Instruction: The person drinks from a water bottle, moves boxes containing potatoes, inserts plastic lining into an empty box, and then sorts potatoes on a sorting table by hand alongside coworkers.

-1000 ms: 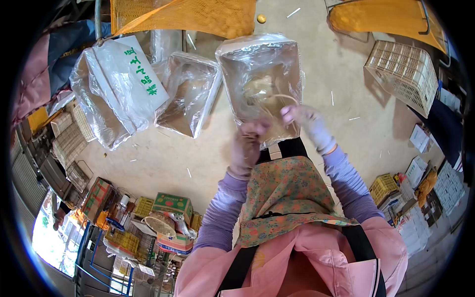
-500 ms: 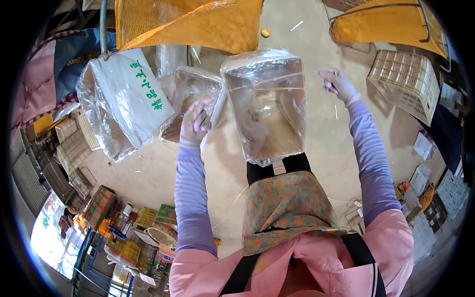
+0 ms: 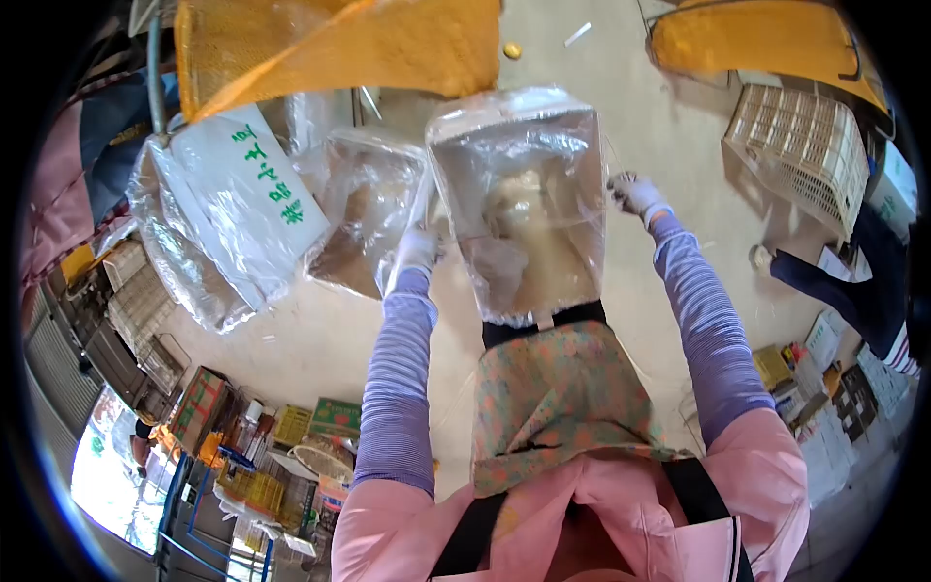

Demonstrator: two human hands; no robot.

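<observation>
Clear plastic liner over box, straight ahead of my apron. My left hand pinches plastic at box's left edge; my right hand grips plastic at right edge. Second lined box just left.

second plastic-lined box left of centre, on floor. white bag with green lettering further left, inside clear plastic. orange netting across top, small yellow fruit on floor just beside it. another orange net frame top right. pale plastic crate right. another person's leg and shoe right edge. cartons and yellow crates lower left.
</observation>
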